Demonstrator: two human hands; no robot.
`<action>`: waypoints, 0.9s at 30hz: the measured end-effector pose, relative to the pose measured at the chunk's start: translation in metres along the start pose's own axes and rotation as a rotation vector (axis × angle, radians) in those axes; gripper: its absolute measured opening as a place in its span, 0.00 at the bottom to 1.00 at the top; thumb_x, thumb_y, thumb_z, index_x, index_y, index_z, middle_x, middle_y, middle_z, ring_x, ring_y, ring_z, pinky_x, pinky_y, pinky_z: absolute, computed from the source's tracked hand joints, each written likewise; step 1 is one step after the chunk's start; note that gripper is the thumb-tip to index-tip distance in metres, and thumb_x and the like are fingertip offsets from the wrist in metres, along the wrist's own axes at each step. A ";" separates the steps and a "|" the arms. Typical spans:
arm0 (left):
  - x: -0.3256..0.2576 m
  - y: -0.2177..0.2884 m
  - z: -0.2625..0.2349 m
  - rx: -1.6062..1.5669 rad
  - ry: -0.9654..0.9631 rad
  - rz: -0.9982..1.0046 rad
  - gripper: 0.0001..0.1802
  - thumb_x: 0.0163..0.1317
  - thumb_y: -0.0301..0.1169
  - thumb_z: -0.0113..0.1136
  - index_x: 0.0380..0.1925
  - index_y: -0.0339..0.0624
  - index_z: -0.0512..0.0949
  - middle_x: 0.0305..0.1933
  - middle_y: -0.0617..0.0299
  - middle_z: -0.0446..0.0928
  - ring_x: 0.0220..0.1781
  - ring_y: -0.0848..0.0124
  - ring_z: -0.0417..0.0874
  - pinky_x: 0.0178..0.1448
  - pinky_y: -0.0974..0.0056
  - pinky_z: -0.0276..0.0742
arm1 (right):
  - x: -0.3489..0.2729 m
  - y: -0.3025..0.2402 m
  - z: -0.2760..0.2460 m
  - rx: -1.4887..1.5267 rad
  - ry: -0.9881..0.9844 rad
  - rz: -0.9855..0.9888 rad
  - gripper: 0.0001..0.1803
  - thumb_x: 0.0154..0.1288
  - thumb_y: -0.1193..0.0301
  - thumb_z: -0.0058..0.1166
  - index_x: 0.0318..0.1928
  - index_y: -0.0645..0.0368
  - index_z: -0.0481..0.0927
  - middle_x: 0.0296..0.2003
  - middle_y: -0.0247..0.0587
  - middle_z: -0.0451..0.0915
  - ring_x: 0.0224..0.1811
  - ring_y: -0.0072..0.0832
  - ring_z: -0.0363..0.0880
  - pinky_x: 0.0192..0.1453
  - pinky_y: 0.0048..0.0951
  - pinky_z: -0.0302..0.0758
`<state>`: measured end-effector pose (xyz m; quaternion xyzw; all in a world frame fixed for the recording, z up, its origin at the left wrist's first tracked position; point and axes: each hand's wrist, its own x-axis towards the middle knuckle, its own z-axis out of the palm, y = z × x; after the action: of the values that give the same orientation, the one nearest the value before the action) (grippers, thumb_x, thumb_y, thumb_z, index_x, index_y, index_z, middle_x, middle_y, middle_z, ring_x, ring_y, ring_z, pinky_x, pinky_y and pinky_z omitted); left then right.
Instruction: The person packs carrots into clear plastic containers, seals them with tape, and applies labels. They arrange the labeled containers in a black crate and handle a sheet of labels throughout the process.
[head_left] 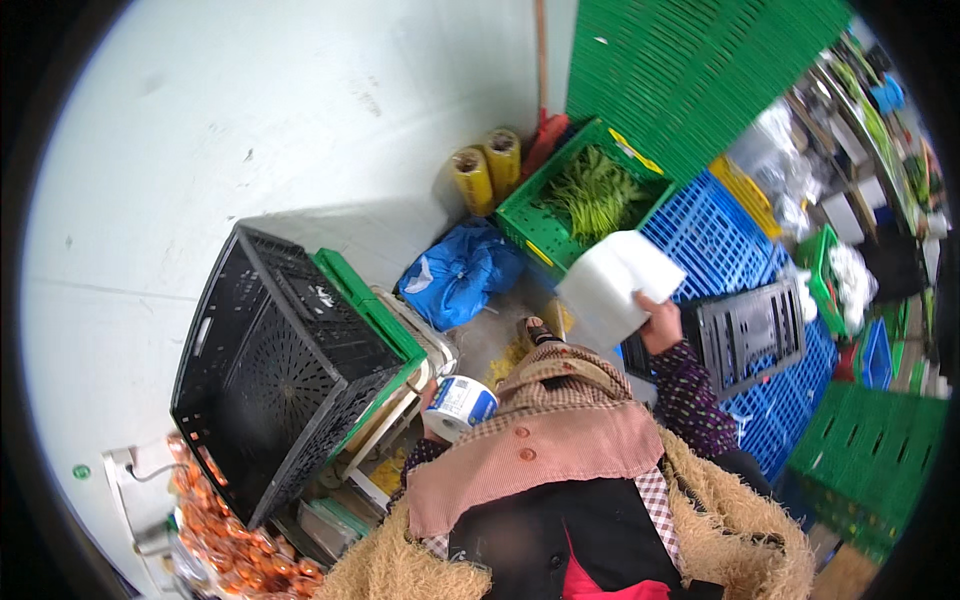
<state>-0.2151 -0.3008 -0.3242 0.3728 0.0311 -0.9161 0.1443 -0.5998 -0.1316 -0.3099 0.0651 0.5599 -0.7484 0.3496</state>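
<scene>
My left hand [430, 393] is closed around a label roll [462, 402] with blue-and-white printed labels on its outside. The roll is close to my body, left of my apron, and covers most of that hand. Out to the right, my right hand [660, 323] grips the edge of a smooth white object [612, 283] with a notch or fold at its top. Its exact kind is not clear. It is in front of the near corner of a green crate [522, 218] that holds leafy green vegetables [597, 195].
At left a black crate [290, 375] is tilted on its side over a green one, beside orange packed goods [228, 520]. A blue bag [462, 275] and yellow-wrapped rolls [472, 180] stand by the wall. To the right lie blue pallets [700, 235] and a black crate [745, 335].
</scene>
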 end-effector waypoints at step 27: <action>0.021 -0.042 -0.058 -0.464 0.346 0.191 0.32 0.64 0.55 0.50 0.47 0.34 0.77 0.46 0.46 0.81 0.44 0.53 0.84 0.52 0.50 0.80 | 0.475 0.196 0.260 -0.486 -0.133 0.486 0.19 0.64 0.69 0.55 0.53 0.65 0.71 0.44 0.53 0.78 0.38 0.45 0.82 0.42 0.48 0.83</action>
<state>-0.2023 -0.2565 -0.3822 0.4816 0.2286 -0.7897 0.3037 -0.7618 -0.6002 -0.6027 0.0625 0.6658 -0.4909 0.5584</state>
